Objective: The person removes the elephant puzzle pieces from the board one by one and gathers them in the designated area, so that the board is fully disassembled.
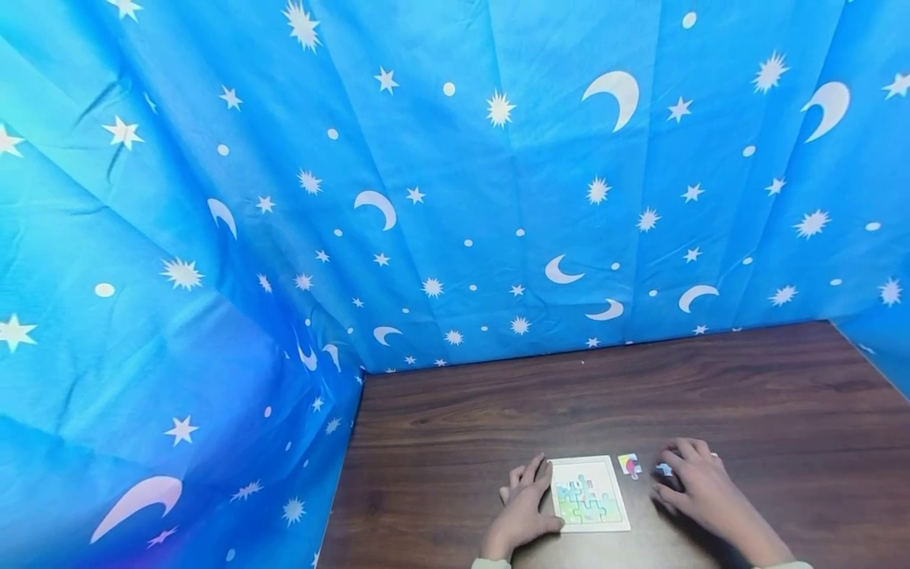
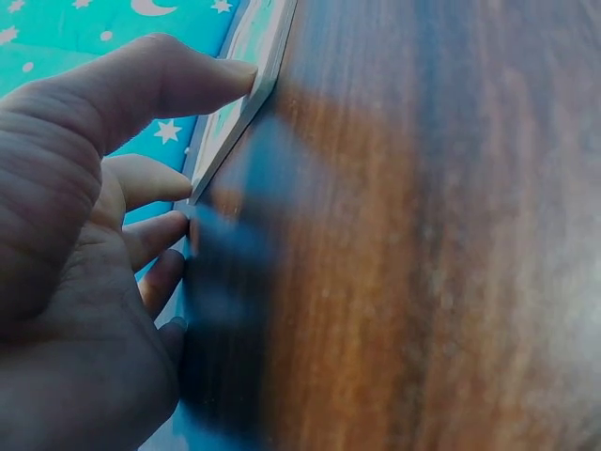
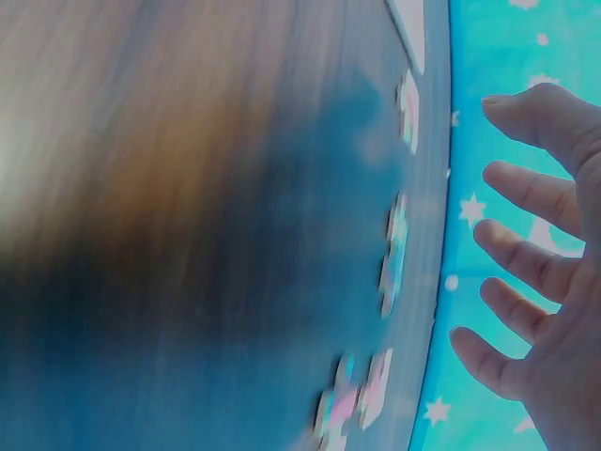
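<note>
A small jigsaw puzzle board with a pale frame lies on the table, with several joined pieces in it. My left hand holds its left side, thumb at the near corner and fingertips along the edge. In the left wrist view, the thumb of my left hand presses against the board's rim. My right hand hovers right of the board with fingers spread, holding nothing. Partly under it lies a blue puzzle piece. Between it and the board is a yellow and pink piece.
More loose puzzle pieces show in the right wrist view, largely hidden behind the right hand in the head view. The dark wooden table meets a blue curtain with white moons and stars at its back and left.
</note>
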Motion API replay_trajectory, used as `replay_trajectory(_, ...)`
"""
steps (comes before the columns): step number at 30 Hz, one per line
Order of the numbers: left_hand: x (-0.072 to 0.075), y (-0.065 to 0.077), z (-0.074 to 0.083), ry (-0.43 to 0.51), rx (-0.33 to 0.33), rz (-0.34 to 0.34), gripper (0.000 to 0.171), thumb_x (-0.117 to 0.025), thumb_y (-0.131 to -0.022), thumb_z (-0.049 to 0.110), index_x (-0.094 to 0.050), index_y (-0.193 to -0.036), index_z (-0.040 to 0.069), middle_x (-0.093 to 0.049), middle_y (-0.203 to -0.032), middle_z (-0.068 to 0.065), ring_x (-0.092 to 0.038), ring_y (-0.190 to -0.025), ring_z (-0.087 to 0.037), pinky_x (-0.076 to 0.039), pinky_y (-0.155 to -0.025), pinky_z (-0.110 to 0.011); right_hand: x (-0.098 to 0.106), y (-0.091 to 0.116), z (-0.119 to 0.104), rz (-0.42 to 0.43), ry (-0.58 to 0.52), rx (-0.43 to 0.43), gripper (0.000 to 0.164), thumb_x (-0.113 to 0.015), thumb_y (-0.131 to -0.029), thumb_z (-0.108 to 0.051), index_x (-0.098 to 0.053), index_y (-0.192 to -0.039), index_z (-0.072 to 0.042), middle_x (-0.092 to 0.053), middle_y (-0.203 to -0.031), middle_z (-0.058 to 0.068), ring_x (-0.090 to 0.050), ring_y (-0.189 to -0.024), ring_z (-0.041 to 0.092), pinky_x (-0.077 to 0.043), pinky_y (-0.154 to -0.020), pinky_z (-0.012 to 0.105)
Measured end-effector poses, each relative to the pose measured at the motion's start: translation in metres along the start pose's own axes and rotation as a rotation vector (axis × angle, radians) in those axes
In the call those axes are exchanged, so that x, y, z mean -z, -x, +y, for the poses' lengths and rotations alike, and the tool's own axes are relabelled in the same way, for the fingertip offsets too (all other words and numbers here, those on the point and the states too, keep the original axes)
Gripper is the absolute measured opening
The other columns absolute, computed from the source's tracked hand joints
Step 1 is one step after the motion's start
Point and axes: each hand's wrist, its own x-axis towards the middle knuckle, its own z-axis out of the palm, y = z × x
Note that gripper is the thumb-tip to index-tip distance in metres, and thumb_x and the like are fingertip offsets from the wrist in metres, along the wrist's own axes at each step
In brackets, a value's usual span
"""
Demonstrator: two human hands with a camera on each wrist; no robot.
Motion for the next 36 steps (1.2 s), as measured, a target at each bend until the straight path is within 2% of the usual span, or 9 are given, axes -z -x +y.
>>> replay_trajectory(4,-0.001,0.000,-0.001,-0.015,-0.008,0.000,0.092,-0.081,-0.068,0.024,-0.046,-0.152,0.009,-0.036,-0.160,0.002,-0.031,-0.132,-0.020,-0.023,-0.084,-0.036,-0.006,-0.006,-0.012,0.014,-0.018,0.021,0.035,-0.090,-0.062,-0.020,-0.069,-0.089,-0.012,-0.063,-0.099,0.009,-0.055,-0.098,0.042,-0.046,-0.069,0.059)
replay_trajectory(9,-0.002,-0.001,-0.002,-0.038,-0.011,0.007,0.092,-0.081,-0.069,0.025,-0.046,-0.152,0.010,-0.037,-0.160,0.004,-0.032,-0.131,-0.019,-0.024,-0.084,-0.036,-0.013,-0.008,-0.021,-0.045,-0.035,0.000,0.036,-0.090,-0.064,-0.023,-0.071,-0.093,-0.013,-0.062,-0.102,0.008,-0.055,-0.101,0.042,-0.046,-0.068,0.057)
replay_trajectory(15,-0.002,0.001,-0.003,-0.051,-0.015,0.014,0.092,-0.081,-0.069,0.026,-0.047,-0.152,0.011,-0.038,-0.159,0.003,-0.032,-0.130,-0.019,-0.024,-0.084,-0.037,-0.027,-0.009,-0.035,-0.029,-0.039,0.059,0.036,-0.090,-0.062,-0.023,-0.071,-0.090,-0.013,-0.062,-0.099,0.007,-0.055,-0.097,0.036,-0.047,-0.066,0.053)
replay_trajectory(22,-0.002,0.001,-0.005,-0.063,-0.047,0.040,0.090,-0.081,-0.070,0.027,-0.048,-0.152,0.010,-0.038,-0.159,0.004,-0.033,-0.131,-0.019,-0.025,-0.085,-0.036,-0.040,-0.017,-0.058,-0.136,-0.054,0.048,0.035,-0.090,-0.065,-0.028,-0.070,-0.091,-0.017,-0.060,-0.103,0.004,-0.054,-0.099,0.032,-0.045,-0.070,0.047)
replay_trajectory(26,-0.002,0.001,-0.005,-0.074,-0.058,0.046,0.089,-0.081,-0.070,0.028,-0.048,-0.151,0.010,-0.039,-0.159,0.004,-0.034,-0.131,-0.019,-0.026,-0.086,-0.036,-0.049,-0.019,-0.065,-0.129,-0.039,0.073,0.037,-0.091,-0.063,-0.031,-0.069,-0.090,-0.017,-0.058,-0.104,0.004,-0.052,-0.098,0.031,-0.042,-0.068,0.043)
replay_trajectory(28,-0.001,0.002,-0.005,-0.064,-0.066,0.051,0.088,-0.081,-0.070,0.027,-0.050,-0.151,0.011,-0.040,-0.158,0.003,-0.034,-0.130,-0.020,-0.026,-0.086,-0.036,-0.053,-0.020,-0.068,-0.135,-0.033,0.081,0.039,-0.091,-0.062,-0.033,-0.070,-0.091,-0.016,-0.058,-0.103,0.004,-0.052,-0.098,0.031,-0.043,-0.069,0.046)
replay_trajectory(31,0.000,0.003,-0.005,-0.044,-0.080,0.056,0.080,-0.082,-0.071,0.024,-0.055,-0.146,0.018,-0.042,-0.157,0.001,-0.035,-0.129,-0.022,-0.026,-0.086,-0.037,-0.057,-0.020,-0.072,-0.172,-0.026,0.076,0.043,-0.091,-0.063,-0.035,-0.070,-0.094,-0.014,-0.058,-0.105,0.005,-0.052,-0.100,0.032,-0.044,-0.073,0.051)
replay_trajectory(36,0.000,0.003,-0.006,-0.030,-0.109,0.065,0.059,-0.082,-0.072,0.023,-0.063,-0.127,0.032,-0.043,-0.156,-0.002,-0.036,-0.127,-0.023,-0.024,-0.082,-0.038,-0.058,-0.021,-0.074,-0.230,-0.015,0.038,0.044,-0.091,-0.065,-0.035,-0.070,-0.096,-0.012,-0.058,-0.106,0.006,-0.051,-0.103,0.036,-0.043,-0.078,0.059)
